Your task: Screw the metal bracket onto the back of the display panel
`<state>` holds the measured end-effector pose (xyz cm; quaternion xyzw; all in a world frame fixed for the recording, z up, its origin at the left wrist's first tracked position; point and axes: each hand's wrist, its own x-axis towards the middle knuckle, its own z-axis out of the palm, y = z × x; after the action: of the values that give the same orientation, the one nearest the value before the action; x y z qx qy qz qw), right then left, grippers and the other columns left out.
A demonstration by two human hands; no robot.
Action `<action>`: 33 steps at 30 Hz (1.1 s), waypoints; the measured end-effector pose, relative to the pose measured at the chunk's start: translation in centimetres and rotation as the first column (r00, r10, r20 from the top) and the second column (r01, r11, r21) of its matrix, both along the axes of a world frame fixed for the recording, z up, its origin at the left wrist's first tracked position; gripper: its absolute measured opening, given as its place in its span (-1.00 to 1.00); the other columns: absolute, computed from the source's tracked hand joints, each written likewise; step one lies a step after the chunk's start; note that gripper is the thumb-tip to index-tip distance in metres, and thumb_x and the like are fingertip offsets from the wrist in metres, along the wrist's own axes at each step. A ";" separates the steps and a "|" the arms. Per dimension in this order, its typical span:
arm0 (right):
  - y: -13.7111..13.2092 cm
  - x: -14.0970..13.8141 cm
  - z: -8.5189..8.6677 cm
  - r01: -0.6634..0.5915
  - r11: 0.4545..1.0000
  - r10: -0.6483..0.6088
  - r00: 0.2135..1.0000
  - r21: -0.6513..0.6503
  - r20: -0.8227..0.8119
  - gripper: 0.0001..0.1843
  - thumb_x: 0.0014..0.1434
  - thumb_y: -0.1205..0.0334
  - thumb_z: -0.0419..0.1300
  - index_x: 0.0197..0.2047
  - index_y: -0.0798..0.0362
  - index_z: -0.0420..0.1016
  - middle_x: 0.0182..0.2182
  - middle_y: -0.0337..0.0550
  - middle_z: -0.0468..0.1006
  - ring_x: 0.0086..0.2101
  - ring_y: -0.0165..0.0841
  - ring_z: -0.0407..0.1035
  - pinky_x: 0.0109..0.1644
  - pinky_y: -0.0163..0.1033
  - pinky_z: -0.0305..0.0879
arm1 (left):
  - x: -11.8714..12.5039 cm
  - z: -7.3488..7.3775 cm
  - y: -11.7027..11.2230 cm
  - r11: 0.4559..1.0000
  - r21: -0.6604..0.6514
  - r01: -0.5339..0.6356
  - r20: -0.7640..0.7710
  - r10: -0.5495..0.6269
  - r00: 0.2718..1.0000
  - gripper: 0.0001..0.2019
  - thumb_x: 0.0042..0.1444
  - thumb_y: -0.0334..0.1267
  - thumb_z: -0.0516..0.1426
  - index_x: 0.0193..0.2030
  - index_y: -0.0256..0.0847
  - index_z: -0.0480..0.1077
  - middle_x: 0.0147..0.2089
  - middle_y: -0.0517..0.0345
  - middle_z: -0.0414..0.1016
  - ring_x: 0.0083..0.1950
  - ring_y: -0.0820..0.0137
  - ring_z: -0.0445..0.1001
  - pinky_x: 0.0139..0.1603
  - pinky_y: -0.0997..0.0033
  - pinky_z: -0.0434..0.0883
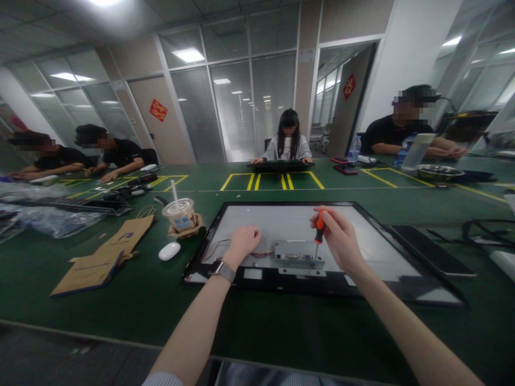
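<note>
A large flat display panel [277,220] with a black frame lies back side up on the table before me. My right hand [340,236] grips a screwdriver [320,228] with an orange and black handle. The screwdriver stands nearly upright, its shaft reaching down to the metal bracket [300,250] with connector ports at the panel's near edge. My left hand [244,242], curled closed, rests on the panel left of the bracket, beside some thin wires [263,253]. Whatever its fingers may hold is hidden. A watch [224,271] is on the left wrist.
Left of the panel are a lidded drink cup [179,214] in a carton holder, a white mouse [169,251] and a paper bag [108,254]. A black slab [432,249] lies to the right. Several people sit around the green table [132,313].
</note>
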<state>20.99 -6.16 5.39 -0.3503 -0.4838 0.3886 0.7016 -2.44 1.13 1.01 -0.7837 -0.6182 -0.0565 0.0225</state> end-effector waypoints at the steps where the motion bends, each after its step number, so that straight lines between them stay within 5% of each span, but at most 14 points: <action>1: 0.0 0.0 0.0 -0.007 1.000 0.007 1.000 0.001 -0.013 -0.73 0.12 -0.04 0.27 -0.23 -0.04 0.55 -0.41 -0.22 0.51 -0.39 -0.36 0.38 -0.33 -0.24 0.32 | 0.0 0.0 0.0 1.000 0.000 0.000 0.000 0.000 1.000 -0.68 0.32 -0.18 -0.07 -0.16 -0.16 0.51 -0.18 -0.03 0.61 -0.12 0.20 0.57 -0.18 0.31 0.36; 33: -0.1 0.0 0.0 -0.035 0.999 0.034 0.999 0.012 0.024 -0.76 0.17 -0.02 0.23 -0.22 -0.05 0.55 -0.41 -0.21 0.50 -0.39 -0.34 0.39 -0.35 -0.23 0.33 | 0.2 0.3 -0.1 0.999 -0.032 -0.026 -0.002 0.026 1.000 -0.66 0.33 -0.16 -0.08 -0.13 -0.14 0.51 -0.13 -0.04 0.61 -0.08 0.21 0.56 -0.11 0.30 0.36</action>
<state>21.00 -6.25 5.36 -0.3420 -0.5006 0.3934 0.6912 -2.28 1.03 1.29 -0.7760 -0.6290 -0.0458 0.0110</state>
